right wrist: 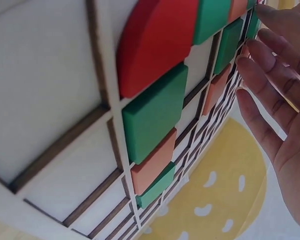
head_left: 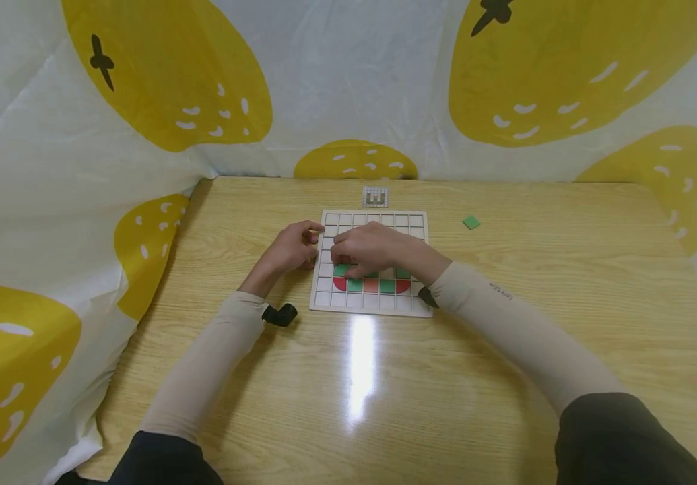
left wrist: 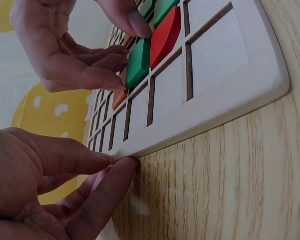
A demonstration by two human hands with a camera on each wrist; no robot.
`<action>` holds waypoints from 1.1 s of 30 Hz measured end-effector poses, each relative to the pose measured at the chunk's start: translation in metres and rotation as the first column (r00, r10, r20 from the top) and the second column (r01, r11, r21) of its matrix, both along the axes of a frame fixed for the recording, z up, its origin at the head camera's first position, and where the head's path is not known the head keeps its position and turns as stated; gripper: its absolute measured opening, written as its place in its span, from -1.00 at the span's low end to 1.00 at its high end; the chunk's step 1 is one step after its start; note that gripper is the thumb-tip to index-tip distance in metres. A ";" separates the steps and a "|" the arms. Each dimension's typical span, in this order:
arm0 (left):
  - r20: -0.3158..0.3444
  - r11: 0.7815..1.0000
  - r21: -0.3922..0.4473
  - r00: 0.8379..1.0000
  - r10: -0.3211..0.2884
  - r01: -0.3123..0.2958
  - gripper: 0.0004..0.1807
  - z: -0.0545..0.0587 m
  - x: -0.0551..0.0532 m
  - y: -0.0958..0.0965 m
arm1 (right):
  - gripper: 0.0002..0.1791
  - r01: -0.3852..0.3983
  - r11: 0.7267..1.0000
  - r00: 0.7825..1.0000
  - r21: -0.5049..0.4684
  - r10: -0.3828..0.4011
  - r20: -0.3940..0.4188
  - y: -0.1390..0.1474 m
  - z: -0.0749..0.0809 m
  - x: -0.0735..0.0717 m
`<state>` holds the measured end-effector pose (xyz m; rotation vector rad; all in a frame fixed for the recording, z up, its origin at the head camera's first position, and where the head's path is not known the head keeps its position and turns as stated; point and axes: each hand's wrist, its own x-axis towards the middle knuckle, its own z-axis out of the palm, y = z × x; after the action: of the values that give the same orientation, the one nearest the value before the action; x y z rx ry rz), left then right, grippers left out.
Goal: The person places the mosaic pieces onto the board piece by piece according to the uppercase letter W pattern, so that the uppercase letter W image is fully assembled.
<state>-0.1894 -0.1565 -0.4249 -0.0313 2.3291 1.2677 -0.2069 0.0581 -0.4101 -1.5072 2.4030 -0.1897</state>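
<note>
A white gridded board (head_left: 322, 298) lies on the wooden table, partly filled with green, red and orange pieces. My left hand (head_left: 292, 248) is at its left side, thumb and forefinger pinching the edge. Reaching over the board, my right hand (head_left: 369, 246) has its thumb and forefinger on either side of a green square tile (left wrist: 139, 62), pinching it at the left column of pieces. Below that tile sits a red rounded piece (head_left: 339, 284). An orange tile (head_left: 371, 285) is in the bottom row between green ones; the right hand hides part of the upper pieces.
Behind the board lies a small pattern card (head_left: 375, 196). One loose green tile (head_left: 471, 221) rests on the table to the right. A white curtain with yellow fruit shapes (head_left: 354, 160) hangs along the table's back and left edges.
</note>
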 end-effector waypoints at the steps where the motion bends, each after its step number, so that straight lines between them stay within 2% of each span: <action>1: 0.000 1.000 -0.002 1.000 -0.001 0.001 -0.47 0.000 0.000 0.000 | -0.75 0.000 1.000 1.000 0.000 0.000 -0.004 0.000 0.000 0.000; 14: -0.015 1.000 -0.010 1.000 -0.002 0.002 -0.46 0.001 0.000 0.002 | -0.74 0.006 0.998 1.000 -0.055 -0.007 -0.020 0.005 -0.001 0.000; 25: -0.017 1.000 -0.005 1.000 0.001 -0.001 -0.46 0.000 -0.001 0.002 | -0.82 0.079 0.994 0.996 -0.070 -0.077 0.035 0.023 0.003 -0.003; 33: -0.022 1.000 -0.009 1.000 0.005 -0.005 -0.45 0.001 0.001 0.003 | -0.80 0.112 0.989 0.993 -0.092 -0.108 0.048 0.040 -0.002 -0.005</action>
<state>-0.1886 -0.1537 -0.4243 -0.0261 2.3551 1.2655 -0.2121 0.0982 -0.4117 -1.3948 2.4763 -0.3604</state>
